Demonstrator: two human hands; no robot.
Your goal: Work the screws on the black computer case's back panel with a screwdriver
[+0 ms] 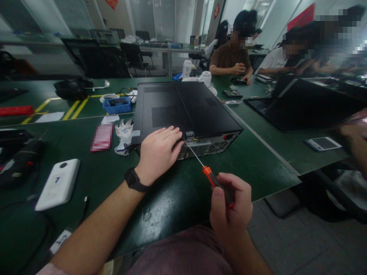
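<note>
A black desktop computer case [197, 99] lies flat on the green table, its rear panel with the round fan grille facing me. My left hand [162, 147] rests on the case's near edge, fingers stretched flat over the top and the thumb lower, by the rear panel. In my right hand [232, 200] is a screwdriver [207, 172] with an orange and dark handle. Its thin shaft slants up and left, and the tip reaches the rear edge of the case beside my left thumb. Whether the tip sits in a screw is too small to tell.
Left of the case lie a work glove [124, 135], a pink packet [102, 135] and a blue bin [117, 105]. A white power bank [59, 184] and cables are nearer. A large black panel [312, 103] and a phone [323, 143] lie right; people sit beyond.
</note>
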